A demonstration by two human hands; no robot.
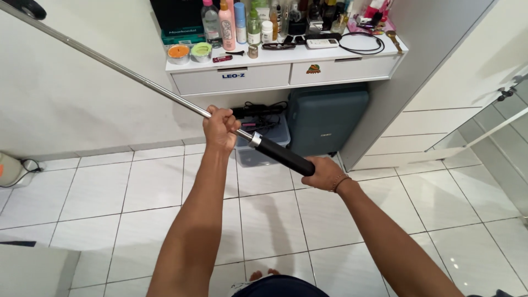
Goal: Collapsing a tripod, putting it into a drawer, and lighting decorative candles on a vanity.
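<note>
- Metal pole, silver, w/ black grip sleeve at near end; runs diagonally from upper left of view down to centre, held in the air over the white tiled floor.
- Left hand: fingers closed round the bare metal just above the silver collar where the grip starts.
- Right hand: fingers wrapped round the lower end of the black grip; bracelet on wrist.
- Both arms stretched fwd, hands near each other on the same pole.
- Far end of pole leaves view top left, next to a dark round part; can't tell what it is.
- Behind hands: white bench w/ 2 drawers, top crowded w/ bottles, tins, a remote, a looped cable.
- Under bench: dark teal suitcase and clear plastic box w/ cords on top.
- Toes show at bottom edge.
</note>
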